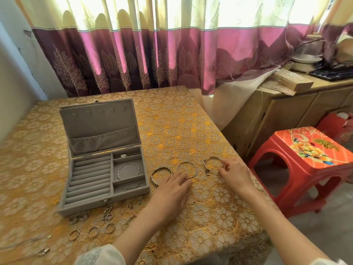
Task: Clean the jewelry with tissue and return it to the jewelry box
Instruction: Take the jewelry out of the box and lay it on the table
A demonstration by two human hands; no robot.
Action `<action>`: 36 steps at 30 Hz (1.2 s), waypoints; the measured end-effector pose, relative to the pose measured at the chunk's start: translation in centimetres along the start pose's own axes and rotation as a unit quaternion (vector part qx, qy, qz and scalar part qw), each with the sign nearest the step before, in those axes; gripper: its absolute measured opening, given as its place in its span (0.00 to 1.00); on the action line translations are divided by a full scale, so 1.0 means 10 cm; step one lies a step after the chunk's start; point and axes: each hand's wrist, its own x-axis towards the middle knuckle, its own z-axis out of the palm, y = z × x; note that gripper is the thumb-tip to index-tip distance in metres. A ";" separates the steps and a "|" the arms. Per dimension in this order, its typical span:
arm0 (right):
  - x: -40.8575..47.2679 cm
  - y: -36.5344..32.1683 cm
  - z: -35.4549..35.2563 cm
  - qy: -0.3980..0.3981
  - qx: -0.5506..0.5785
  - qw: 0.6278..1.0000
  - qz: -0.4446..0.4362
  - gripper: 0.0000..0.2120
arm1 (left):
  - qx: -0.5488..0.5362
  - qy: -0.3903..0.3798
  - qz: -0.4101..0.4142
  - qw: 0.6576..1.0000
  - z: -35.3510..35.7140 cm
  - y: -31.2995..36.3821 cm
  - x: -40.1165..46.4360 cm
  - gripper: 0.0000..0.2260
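Note:
A grey jewelry box [87, 196] stands open on the table, with one thin bangle [127, 170] in its middle right compartment. Three silver bangles lie in a row to the right of the box: a beaded one [155, 174], a thin one [187, 169] and one with charms [212, 163]. My left hand [172, 190] lies flat, fingertips touching the near rim of the thin bangle. My right hand [236, 172] pinches the right rim of the charm bangle. No tissue is in view.
Several rings [93, 231] and earrings [108, 215] lie on the gold floral tablecloth [210, 217] in front of the box. A thin chain [24, 242] lies at the near left. A red plastic stool [307, 165] stands right of the table, beside a wooden cabinet [277, 111].

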 end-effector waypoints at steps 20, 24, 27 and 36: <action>-0.49 -1.44 0.53 -0.046 0.047 0.962 -0.265 0.16 | -0.074 0.198 -0.109 0.971 -0.35 -1.12 -0.82 0.15; -0.38 -1.73 0.67 -0.050 -0.003 0.956 -0.290 0.13 | -0.069 0.192 -0.144 0.968 -0.36 -1.39 -0.81 0.15; -0.29 -1.89 0.77 -0.049 -0.087 0.954 -0.283 0.13 | -0.070 0.157 -0.165 0.971 -0.34 -1.50 -0.78 0.18; -0.19 -2.13 0.98 -0.042 -0.224 0.946 -0.230 0.11 | -0.076 0.196 -0.151 0.966 -0.22 -1.55 -0.78 0.11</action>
